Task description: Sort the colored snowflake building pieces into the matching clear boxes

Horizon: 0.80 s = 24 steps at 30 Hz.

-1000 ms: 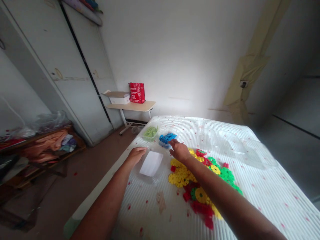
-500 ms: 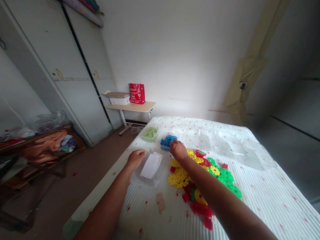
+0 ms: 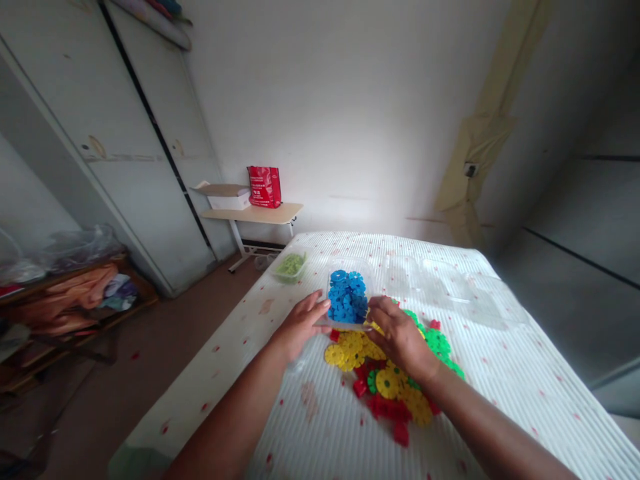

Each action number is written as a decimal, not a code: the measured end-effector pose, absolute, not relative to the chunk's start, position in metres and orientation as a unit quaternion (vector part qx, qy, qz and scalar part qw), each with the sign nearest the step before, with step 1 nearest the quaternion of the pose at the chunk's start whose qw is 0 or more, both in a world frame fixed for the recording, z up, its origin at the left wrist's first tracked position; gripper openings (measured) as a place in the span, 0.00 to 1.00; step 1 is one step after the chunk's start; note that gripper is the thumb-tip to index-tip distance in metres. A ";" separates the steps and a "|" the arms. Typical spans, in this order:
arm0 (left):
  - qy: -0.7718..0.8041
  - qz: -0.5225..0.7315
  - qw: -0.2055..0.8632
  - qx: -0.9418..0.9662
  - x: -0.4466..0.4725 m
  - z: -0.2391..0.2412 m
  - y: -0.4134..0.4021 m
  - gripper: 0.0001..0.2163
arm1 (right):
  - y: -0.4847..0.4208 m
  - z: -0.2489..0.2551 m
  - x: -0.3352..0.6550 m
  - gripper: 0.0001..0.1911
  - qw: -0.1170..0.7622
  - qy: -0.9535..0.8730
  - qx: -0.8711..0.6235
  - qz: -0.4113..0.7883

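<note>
Between my two hands is a clear plastic container (image 3: 371,277) with blue snowflake-shaped plastic discs (image 3: 346,298) in it, tipped toward me. My left hand (image 3: 303,321) grips its left side, thumb near the rim. At the right side, my right hand (image 3: 400,333) has its fingers curled against the edge. Under and beside that hand lies a loose pile of yellow discs (image 3: 351,351), green discs (image 3: 440,345) and red discs (image 3: 387,407). The white paper is mostly hidden behind my left hand and the container.
A clear tub with pale green pieces (image 3: 290,267) stands at the table's far left. Several clear plastic containers (image 3: 450,287) lie at the back right on the ribbed white tablecloth (image 3: 500,387). Beyond the table, a red bag (image 3: 265,187) and a box sit on a small desk (image 3: 255,213).
The blue-disc container has come nearer and tilted toward me. My left hand moved from the clear lid with paper onto the container's left side; my right hand shifted to its right side.
</note>
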State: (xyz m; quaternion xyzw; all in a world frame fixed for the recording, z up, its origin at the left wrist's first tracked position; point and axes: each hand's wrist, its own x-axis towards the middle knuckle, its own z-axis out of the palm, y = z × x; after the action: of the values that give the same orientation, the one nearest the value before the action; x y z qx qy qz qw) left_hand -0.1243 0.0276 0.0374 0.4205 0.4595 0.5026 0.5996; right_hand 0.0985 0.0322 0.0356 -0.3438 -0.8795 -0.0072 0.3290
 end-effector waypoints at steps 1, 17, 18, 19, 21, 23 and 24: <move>0.416 0.497 0.640 0.413 -0.114 0.037 0.025 0.27 | 0.027 0.034 0.102 0.06 0.333 -0.880 -0.338 -0.010; 0.500 0.570 0.432 0.488 -0.058 0.013 0.035 0.34 | 0.000 -0.010 0.184 0.13 0.400 -0.794 -0.457 0.017; 0.507 0.563 0.414 0.505 -0.056 0.012 0.036 0.34 | 0.001 -0.013 0.185 0.13 0.403 -0.789 -0.463 0.020; 0.513 0.557 0.400 0.515 -0.054 0.011 0.037 0.33 | 0.001 -0.016 0.185 0.12 0.404 -0.785 -0.468 0.024; 0.525 0.552 0.383 0.523 -0.050 0.010 0.037 0.33 | 0.003 -0.019 0.184 0.13 0.399 -0.786 -0.471 0.031; 0.534 0.551 0.364 0.528 -0.046 0.011 0.036 0.33 | 0.003 -0.021 0.181 0.12 0.391 -0.792 -0.468 0.036; 0.537 0.551 0.353 0.533 -0.044 0.011 0.035 0.33 | 0.003 -0.022 0.180 0.12 0.387 -0.794 -0.467 0.038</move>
State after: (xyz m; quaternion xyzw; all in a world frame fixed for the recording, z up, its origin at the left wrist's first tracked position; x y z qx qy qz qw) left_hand -0.0445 0.0351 0.0111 0.5332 0.5366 0.5505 0.3530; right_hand 0.1796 0.0033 -0.0219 -0.4669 -0.7942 0.0382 0.3871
